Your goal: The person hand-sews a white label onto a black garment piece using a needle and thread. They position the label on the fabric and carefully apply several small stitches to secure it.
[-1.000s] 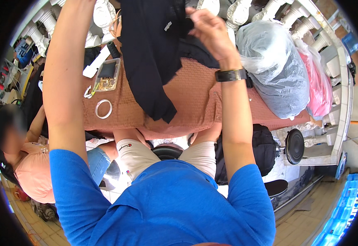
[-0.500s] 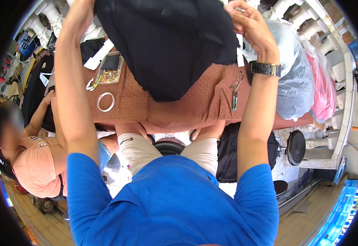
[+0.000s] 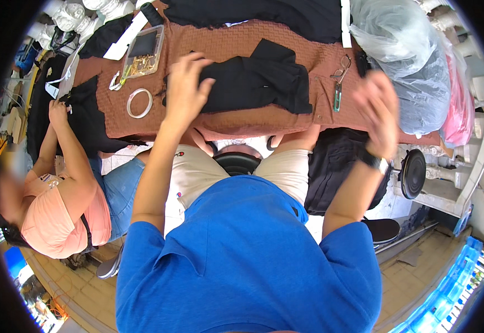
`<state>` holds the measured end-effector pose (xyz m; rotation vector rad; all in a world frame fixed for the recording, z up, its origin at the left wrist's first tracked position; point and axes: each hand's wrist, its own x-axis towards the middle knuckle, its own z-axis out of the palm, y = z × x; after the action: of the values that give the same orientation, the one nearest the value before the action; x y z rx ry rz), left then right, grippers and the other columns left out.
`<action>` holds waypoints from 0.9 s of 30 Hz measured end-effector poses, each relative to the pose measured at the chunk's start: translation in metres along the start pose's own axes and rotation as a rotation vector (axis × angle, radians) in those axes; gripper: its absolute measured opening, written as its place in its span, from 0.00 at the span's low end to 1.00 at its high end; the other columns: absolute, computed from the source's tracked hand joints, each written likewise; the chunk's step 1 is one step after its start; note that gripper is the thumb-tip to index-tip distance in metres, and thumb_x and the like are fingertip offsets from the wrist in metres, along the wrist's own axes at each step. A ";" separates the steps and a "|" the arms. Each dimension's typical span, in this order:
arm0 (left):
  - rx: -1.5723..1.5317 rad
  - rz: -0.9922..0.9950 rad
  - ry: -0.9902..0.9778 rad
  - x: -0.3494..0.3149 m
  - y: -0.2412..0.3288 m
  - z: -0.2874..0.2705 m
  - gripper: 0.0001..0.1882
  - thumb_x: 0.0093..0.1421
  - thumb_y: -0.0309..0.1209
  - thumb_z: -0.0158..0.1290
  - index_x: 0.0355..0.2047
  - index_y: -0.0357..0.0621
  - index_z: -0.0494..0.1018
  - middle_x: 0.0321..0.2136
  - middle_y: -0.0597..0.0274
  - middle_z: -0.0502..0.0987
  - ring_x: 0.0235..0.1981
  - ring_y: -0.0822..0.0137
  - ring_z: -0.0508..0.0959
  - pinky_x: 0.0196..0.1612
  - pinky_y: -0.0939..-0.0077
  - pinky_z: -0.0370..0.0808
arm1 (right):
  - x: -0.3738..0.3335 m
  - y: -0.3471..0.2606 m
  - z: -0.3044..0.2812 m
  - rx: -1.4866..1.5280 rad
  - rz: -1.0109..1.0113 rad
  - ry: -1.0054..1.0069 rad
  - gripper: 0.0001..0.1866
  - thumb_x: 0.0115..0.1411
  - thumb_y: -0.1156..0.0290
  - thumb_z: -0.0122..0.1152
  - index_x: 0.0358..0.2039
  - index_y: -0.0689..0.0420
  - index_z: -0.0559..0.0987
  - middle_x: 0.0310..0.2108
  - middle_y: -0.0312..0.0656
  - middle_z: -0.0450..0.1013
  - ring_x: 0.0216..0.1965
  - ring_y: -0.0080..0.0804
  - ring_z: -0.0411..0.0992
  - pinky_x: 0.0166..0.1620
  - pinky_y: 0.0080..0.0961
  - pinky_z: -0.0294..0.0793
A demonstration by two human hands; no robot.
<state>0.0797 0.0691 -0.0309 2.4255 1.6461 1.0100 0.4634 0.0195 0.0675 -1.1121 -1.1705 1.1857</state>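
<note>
Though blurred, can make out right hand [image 3: 381,114] loosely spread, with nothing visible in grasp. See left hand [image 3: 185,91] with thumb parted from fingers, hiding left end of cloth [image 3: 247,86]; cannot tell if touching. Find cloth laid on table [image 3: 214,41] now, lifted in both hands earlier.

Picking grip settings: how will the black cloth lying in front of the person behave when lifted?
The black cloth is probably floppy: it lies flat, with soft creases and folded-over parts. It looks thin, so likely light for its size. Pushed, it would probably bunch rather than roll, being flat on the textured brown table cover.
</note>
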 end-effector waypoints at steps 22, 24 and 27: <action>-0.403 -0.283 -0.617 0.081 -0.046 0.117 0.32 0.61 0.43 0.63 0.59 0.37 0.68 0.49 0.47 0.78 0.47 0.58 0.79 0.54 0.65 0.75 | 0.017 0.178 0.060 -0.527 -0.198 0.155 0.07 0.58 0.73 0.68 0.34 0.60 0.79 0.32 0.40 0.77 0.36 0.34 0.75 0.42 0.29 0.73; -0.437 -0.307 -0.550 0.078 -0.045 0.124 0.18 0.63 0.37 0.62 0.48 0.40 0.74 0.37 0.57 0.81 0.36 0.66 0.80 0.45 0.69 0.76 | 0.028 0.195 0.076 -0.824 -0.497 0.237 0.06 0.55 0.77 0.66 0.33 0.60 0.79 0.29 0.46 0.75 0.37 0.49 0.72 0.45 0.40 0.71; -0.623 -0.427 -0.351 0.071 -0.037 0.124 0.15 0.62 0.38 0.62 0.38 0.38 0.77 0.34 0.56 0.81 0.36 0.66 0.80 0.43 0.70 0.75 | 0.028 0.200 0.083 -0.779 -0.254 0.269 0.05 0.56 0.77 0.66 0.32 0.61 0.79 0.28 0.46 0.75 0.36 0.50 0.72 0.43 0.41 0.72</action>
<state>0.1315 0.1838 -0.1073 1.6458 1.3721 0.8070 0.3661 0.0614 -0.1230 -1.5723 -1.5473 0.3477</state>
